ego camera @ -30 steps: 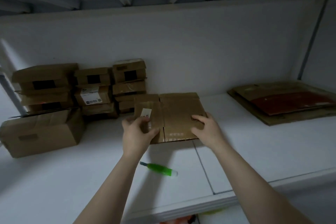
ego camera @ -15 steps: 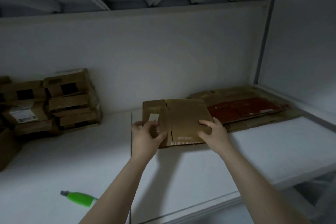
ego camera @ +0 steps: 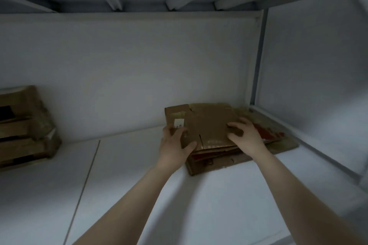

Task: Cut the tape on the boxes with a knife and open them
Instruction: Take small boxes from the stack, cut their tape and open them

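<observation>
Head view: both arms reach straight ahead to a flattened box (ego camera: 209,123), which lies flat, label (ego camera: 178,123) up, on a pile of flattened cardboard (ego camera: 282,145) in the shelf's far right corner. Its long side runs left to right across the two hands. The left hand (ego camera: 175,145) grips its near left corner, fingers on top and thumb along the front edge. The right hand (ego camera: 246,135) rests on the right part of the top face with bent fingers; whether it nips an edge I cannot tell. The hands are apart, with the box's middle bare between them. This box looks opened and stowed, so the next one probably comes from the stack of cardboard boxes (ego camera: 25,125) at the far left, well apart from the pile, and the left hand is the nearer one to it. Between pile and stack the white shelf (ego camera: 123,185) offers open room for sliding a box forward. On the right the side wall (ego camera: 310,85) and its upright post (ego camera: 258,55) close in just beside the pile, and the back wall (ego camera: 129,75) stands just behind it, leaving little room there. No knife is in view.
</observation>
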